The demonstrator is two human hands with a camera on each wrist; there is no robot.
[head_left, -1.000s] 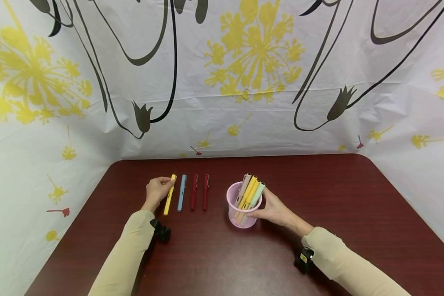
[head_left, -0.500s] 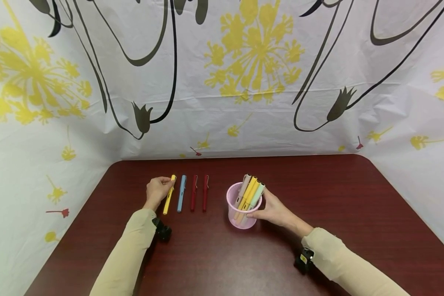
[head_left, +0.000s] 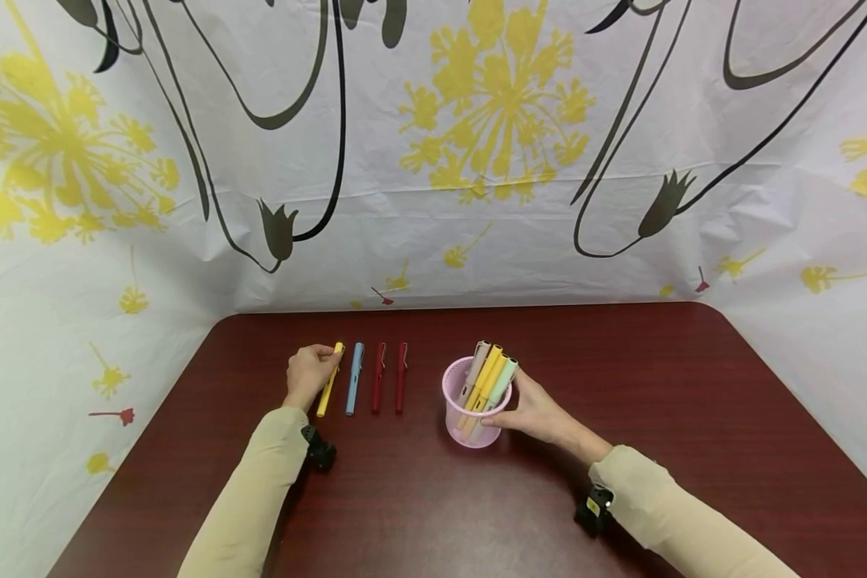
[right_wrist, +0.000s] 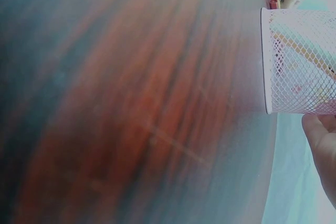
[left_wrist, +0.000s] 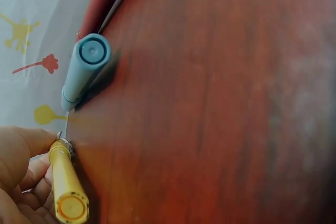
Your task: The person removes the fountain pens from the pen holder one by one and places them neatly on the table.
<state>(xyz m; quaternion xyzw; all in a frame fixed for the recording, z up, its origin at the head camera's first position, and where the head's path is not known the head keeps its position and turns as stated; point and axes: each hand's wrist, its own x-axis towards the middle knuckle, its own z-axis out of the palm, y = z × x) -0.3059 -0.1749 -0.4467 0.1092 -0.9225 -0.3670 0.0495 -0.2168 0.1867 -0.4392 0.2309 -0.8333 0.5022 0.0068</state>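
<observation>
My left hand [head_left: 309, 374] pinches a yellow pen [head_left: 327, 395] near its clip end, between thumb and fingers. In the left wrist view the barrel of this yellow pen [left_wrist: 67, 182] points toward the camera. Just right of it lies a blue pen [head_left: 355, 379], followed by two dark red pens [head_left: 379, 379], all roughly parallel. My right hand [head_left: 538, 409] grips a pink mesh pen cup [head_left: 453, 419] from its right side, thumb on the front wall. Several pens [head_left: 487, 375], grey, yellow and pale green, lean in the cup. In the right wrist view the mesh wall [right_wrist: 302, 72] hides part of the fingers.
A dark reddish-brown table [head_left: 433, 498] carries everything. Behind it hangs a white sheet [head_left: 376, 193] printed with yellow flowers and grey stems, meeting the table's far edge. Small black cameras are strapped to both wrists.
The yellow pen's lower end has shifted very slightly left and away from me; the left wrist has moved a touch to the right. The right hand and the cup hold still.
</observation>
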